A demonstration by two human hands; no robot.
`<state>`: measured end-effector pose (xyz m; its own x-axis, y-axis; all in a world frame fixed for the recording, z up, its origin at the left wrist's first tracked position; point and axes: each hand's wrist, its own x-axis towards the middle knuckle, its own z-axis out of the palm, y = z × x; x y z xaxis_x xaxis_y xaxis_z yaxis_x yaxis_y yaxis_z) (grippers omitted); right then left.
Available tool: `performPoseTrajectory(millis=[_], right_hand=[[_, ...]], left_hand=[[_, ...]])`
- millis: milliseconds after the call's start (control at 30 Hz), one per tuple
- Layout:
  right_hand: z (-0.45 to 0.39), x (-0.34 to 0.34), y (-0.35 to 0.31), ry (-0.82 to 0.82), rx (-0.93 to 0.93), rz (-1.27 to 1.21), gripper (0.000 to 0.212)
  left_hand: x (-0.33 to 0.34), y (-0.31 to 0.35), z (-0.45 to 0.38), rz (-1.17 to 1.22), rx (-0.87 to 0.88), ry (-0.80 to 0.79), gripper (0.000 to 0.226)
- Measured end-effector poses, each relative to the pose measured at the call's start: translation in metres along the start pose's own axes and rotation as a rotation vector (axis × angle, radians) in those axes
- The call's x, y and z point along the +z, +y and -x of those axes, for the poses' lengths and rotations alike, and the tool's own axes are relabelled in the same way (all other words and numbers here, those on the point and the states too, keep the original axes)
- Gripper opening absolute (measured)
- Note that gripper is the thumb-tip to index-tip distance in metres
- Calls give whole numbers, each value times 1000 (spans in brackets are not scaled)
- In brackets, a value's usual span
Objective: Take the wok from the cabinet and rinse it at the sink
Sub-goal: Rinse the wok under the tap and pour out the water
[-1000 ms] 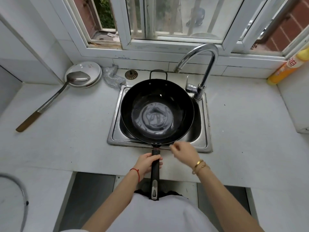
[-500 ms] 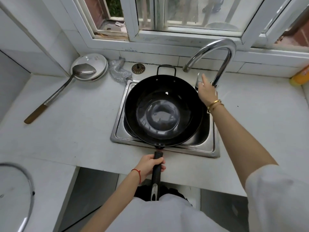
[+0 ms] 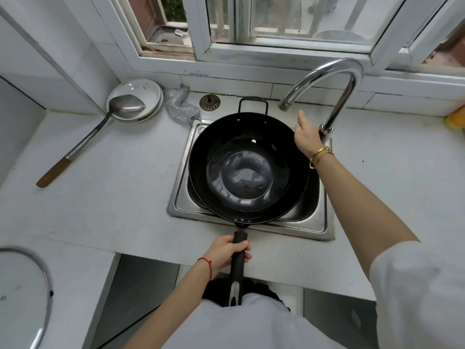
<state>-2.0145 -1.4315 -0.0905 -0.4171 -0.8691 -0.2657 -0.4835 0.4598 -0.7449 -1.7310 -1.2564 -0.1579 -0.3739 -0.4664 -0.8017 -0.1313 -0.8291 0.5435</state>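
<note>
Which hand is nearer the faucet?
Right. The right hand is at the base of the faucet; the left hand grips the wok handle at the counter's near edge.

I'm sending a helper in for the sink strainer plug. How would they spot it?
Start at the steel sink under the window. Just behind its back left corner, on the white counter, lies the strainer plug, between the crumpled scouring cloth and the wok's loop handle. It's the only small, round, brownish slotted disc.

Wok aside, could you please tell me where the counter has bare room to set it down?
The widest bare counter lies left of the sink, in front of the ladle. Another patch lies right of the faucet. The back is crowded: plates, scrubber, drain plug. The wok fills the sink.
</note>
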Motion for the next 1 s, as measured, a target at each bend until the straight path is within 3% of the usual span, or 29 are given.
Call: performPoseTrajectory(millis=[167,633,733,900,1000], right_hand=[[-5,3,-5,-69,-16,14,54],[-9,4,-1,-70,-21,27,54],[2,4,-1,-1,-47,-8,52],[48,14,11,303,-81,18,31],[103,31,29,278,-73,94,23]], left_hand=[[-1,-1,0,-6,-4,-1,29],[0,0,0,-24,5,3,27],[0,-1,0,-31,11,-2,27],[-2,-2,-3,-45,18,7,25],[-2,-3,-3,-65,32,12,20]])
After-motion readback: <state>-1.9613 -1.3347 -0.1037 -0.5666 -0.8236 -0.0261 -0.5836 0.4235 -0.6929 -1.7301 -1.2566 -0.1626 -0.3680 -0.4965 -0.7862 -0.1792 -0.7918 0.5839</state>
